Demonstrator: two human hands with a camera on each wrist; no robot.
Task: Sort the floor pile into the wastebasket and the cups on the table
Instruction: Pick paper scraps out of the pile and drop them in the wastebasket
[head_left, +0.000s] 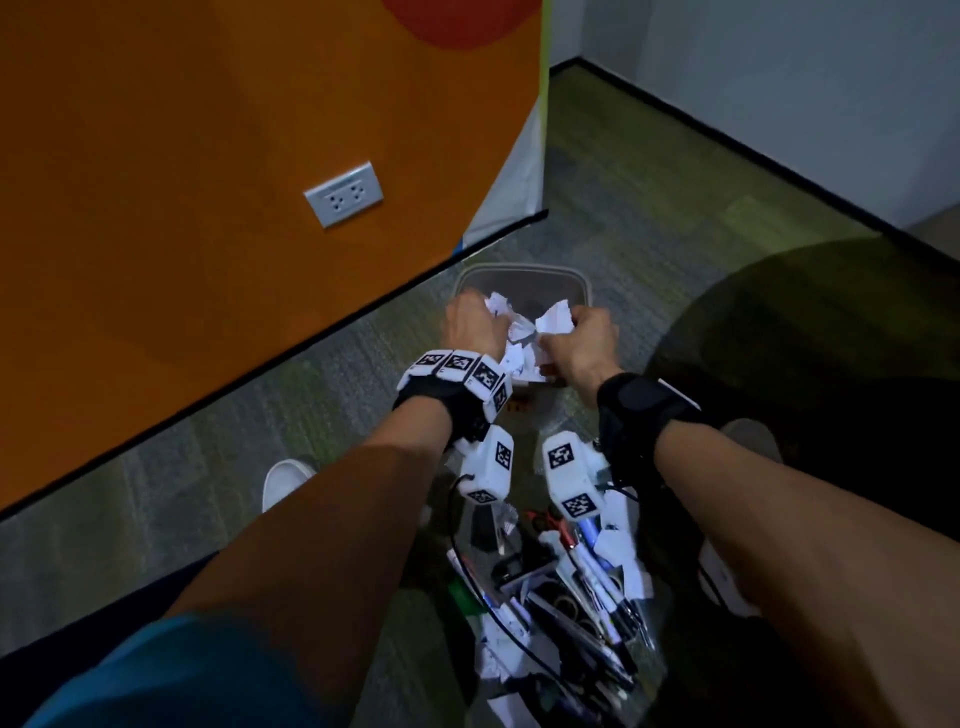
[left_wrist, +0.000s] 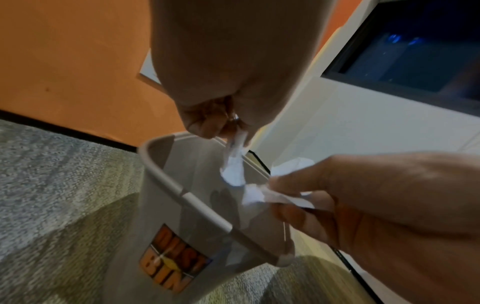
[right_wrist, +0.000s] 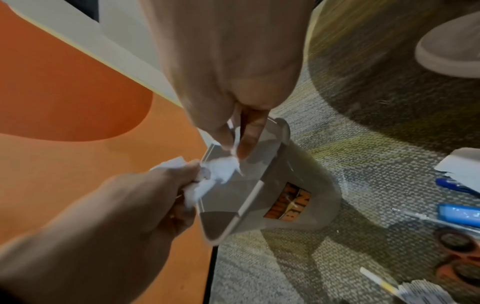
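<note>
Above the grey plastic wastebasket, the left hand and right hand each pinched crumpled white paper scraps; behind it, the floor pile lay.

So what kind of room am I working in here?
Probably an office: carpet-tiled floor, an orange wall with a socket, a grey wastebasket labelled as a dust bin, and pens and paper in the floor pile.

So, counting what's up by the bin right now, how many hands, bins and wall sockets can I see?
Hands: 2, the left hand and the right hand, both gripping crumpled paper
Bins: 1, the grey wastebasket
Wall sockets: 1, a double outlet
Total: 4
</note>
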